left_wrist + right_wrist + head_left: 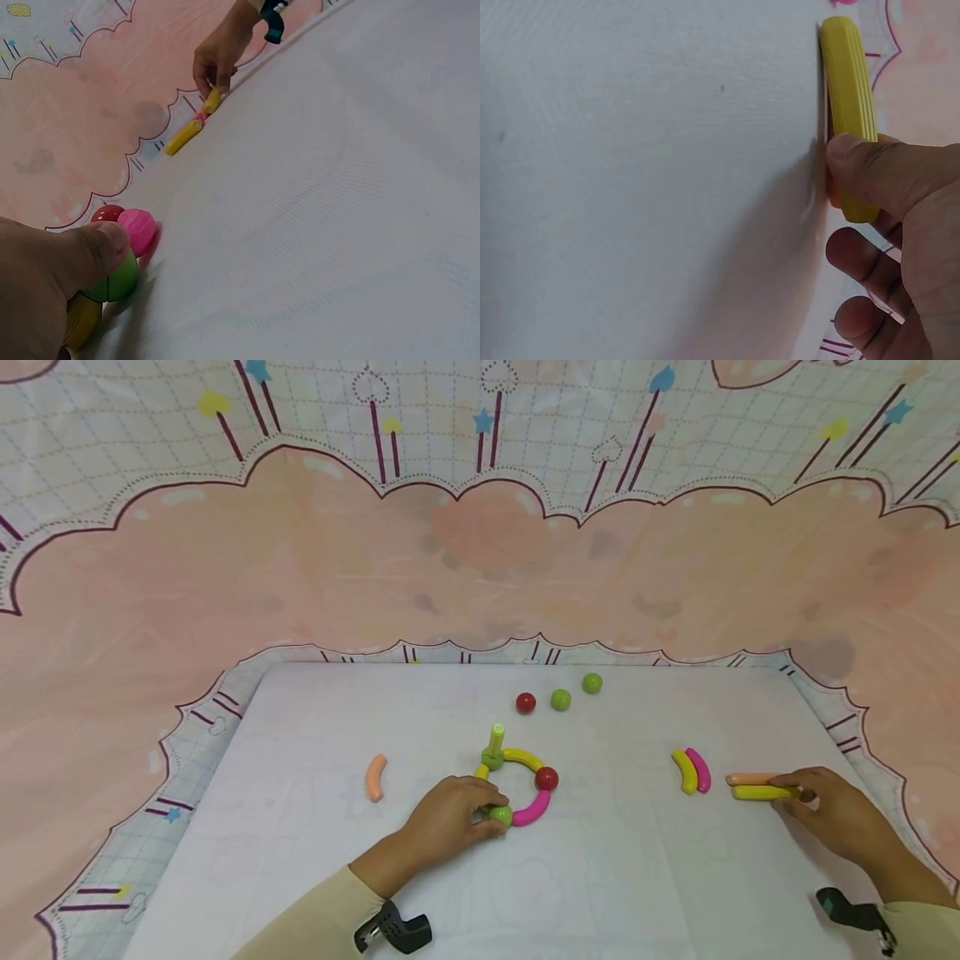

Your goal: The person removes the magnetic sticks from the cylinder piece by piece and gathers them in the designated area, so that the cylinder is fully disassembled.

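On the white surface, curved rods and balls join into a ring: a yellow curved rod (pixel 522 758), a red ball (pixel 547 778), a pink curved rod (pixel 532 809) and a green ball (pixel 501 815). My left hand (pixel 450 817) grips that green ball at the ring's near side and hides part of the left side. A light green straight rod (pixel 497 739) stands up from another green ball (pixel 491 759). Over at the right, my right hand (pixel 840 817) pinches a yellow straight rod (pixel 847 82) between thumb and fingers. Right beside it lies an orange straight rod (pixel 750 778).
Left of the ring lies an orange curved rod (pixel 376 778). A yellow curved rod (pixel 684 772) and a pink curved rod (pixel 699 770) lie together near the right hand. A loose red ball (pixel 526 702) and two green balls (pixel 560 699) sit toward the far edge.
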### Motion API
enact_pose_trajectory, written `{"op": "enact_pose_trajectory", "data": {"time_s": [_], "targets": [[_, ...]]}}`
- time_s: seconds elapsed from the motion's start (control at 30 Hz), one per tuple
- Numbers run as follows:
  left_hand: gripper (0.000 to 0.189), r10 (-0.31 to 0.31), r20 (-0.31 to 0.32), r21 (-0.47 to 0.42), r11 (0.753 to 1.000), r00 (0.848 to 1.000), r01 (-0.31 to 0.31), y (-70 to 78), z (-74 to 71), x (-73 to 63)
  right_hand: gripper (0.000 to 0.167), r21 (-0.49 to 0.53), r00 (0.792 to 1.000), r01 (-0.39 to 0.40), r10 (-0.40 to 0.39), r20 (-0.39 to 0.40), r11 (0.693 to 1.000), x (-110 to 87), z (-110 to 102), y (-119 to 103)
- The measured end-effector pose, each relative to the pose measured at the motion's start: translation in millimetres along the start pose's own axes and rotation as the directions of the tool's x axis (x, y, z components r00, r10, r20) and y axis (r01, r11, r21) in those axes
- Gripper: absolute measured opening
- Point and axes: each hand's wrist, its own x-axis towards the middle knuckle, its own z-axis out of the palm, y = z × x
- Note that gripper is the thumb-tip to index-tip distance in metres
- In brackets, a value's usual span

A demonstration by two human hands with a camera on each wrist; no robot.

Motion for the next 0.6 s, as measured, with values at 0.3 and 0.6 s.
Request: {"op": "enact_pose_trajectory", "data": {"time_s": [0.3, 0.6], "targets": [[0.034, 0.006, -0.007, -0.005, 1.0, 1.0, -0.006, -1.4, 0.8, -0.5, 0.052, 0.049, 0.99, -0.132, 0.129, 0.064, 0.99, 5.8, 3.9, -2.4], [0.035, 0.009, -0.001, -0.003, 1.0, 1.0, -0.009, -1.1, 0.3, 0.3, 0.048, 0.057, 0.988, -0.139, 0.135, 0.078, 0.989, 6.7, 0.3, -5.5]]}}
